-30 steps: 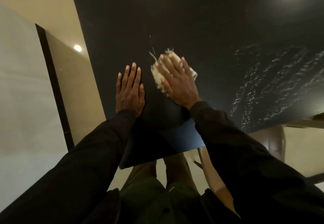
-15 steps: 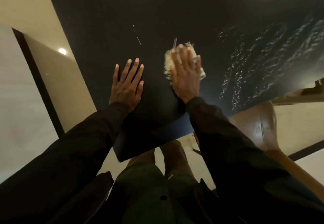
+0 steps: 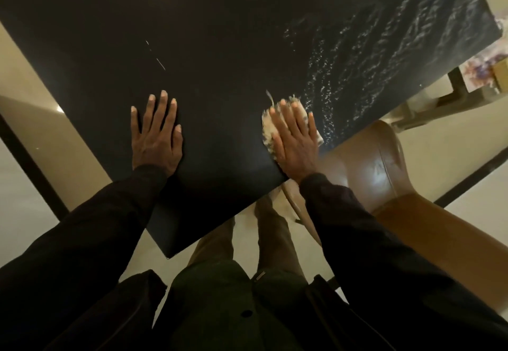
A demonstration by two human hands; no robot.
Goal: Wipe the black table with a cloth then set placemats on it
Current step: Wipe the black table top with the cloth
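Note:
The black table (image 3: 220,34) fills the upper part of the head view. My left hand (image 3: 155,136) lies flat on it with fingers spread, holding nothing. My right hand (image 3: 295,139) presses flat on a pale frayed cloth (image 3: 268,128) near the table's near edge; most of the cloth is hidden under the palm. Wet streaks and droplets (image 3: 384,48) glisten on the table's right side. No placemats are in view.
A brown chair (image 3: 384,163) stands tucked at the table's near edge, just right of my right hand. A lower shelf or stand with a floral item (image 3: 483,67) sits beyond the right corner. Pale tiled floor (image 3: 27,180) surrounds the table.
My right hand has slid the cloth to the right and nearer the table's edge, away from my left hand. The left hand stayed flat on the table. The view has shifted right.

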